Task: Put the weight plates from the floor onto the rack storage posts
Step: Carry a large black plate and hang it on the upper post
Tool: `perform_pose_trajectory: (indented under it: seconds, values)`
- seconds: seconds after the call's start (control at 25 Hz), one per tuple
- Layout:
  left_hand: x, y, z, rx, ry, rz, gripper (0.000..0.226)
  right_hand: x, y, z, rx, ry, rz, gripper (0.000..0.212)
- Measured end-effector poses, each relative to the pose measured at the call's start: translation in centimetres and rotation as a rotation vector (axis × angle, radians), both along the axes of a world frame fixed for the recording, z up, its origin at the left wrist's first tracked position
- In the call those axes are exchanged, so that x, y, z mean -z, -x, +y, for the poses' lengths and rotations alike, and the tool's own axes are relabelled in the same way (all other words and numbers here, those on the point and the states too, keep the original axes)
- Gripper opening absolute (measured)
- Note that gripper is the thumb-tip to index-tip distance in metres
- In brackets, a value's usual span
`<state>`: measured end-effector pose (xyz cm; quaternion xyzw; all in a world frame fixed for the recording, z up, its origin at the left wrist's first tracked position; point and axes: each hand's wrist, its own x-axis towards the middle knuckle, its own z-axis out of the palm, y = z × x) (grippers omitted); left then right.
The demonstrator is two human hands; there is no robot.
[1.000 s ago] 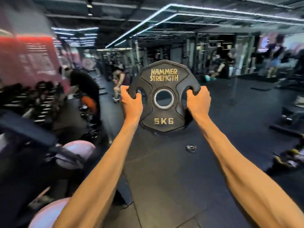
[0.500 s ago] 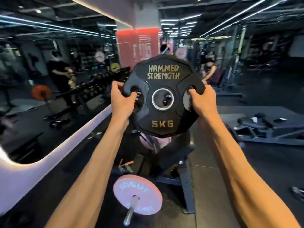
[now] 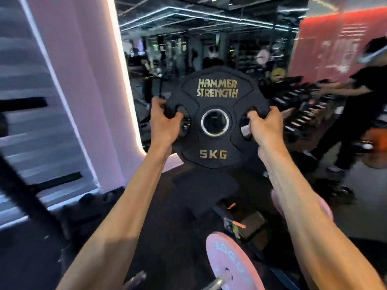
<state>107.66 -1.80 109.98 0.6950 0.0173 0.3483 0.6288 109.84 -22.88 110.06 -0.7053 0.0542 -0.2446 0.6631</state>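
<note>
5 kg Hammer Strength plate is upright at chest height in front of the person, off the floor, lettering toward camera. Left grip and right grip are each clamped on the rim at a side cut-out. No storage post is clearly in frame; the blurred dark upright at left may be rack. Judged step: carry to post. Hold the plate square, sight the post through the steel-ringed bore, and step clear of the pink Rogue plate on the barbell below.
</note>
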Motion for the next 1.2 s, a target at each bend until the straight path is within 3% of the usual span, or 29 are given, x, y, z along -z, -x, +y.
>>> perform_pose_trajectory:
  seconds: [0.2,0.52,0.8,1.04,1.2]
  values:
    - [1.6,-3.9,8.8,-0.253,-0.012,0.074,0.030,1.7,-8.2,9.4,-0.249,0.016,0.003,0.013]
    - [2.4,-11.5,23.9,-0.413,-0.015,0.107,0.028,3.1,-19.0,26.4,-0.386,0.007,0.008,0.039]
    - [2.6,-19.9,34.1,-0.548,-0.025,0.136,0.026,3.6,-28.6,37.1,-0.465,0.007,0.010,0.020]
    - [3.4,-27.8,39.4,-0.725,-0.061,0.112,0.026,3.9,-38.5,44.8,-0.606,0.046,-0.008,0.045]
    - [3.0,-31.6,42.9,-0.925,-0.046,0.087,0.026,2.9,-44.6,50.4,-0.784,0.104,-0.012,0.031]
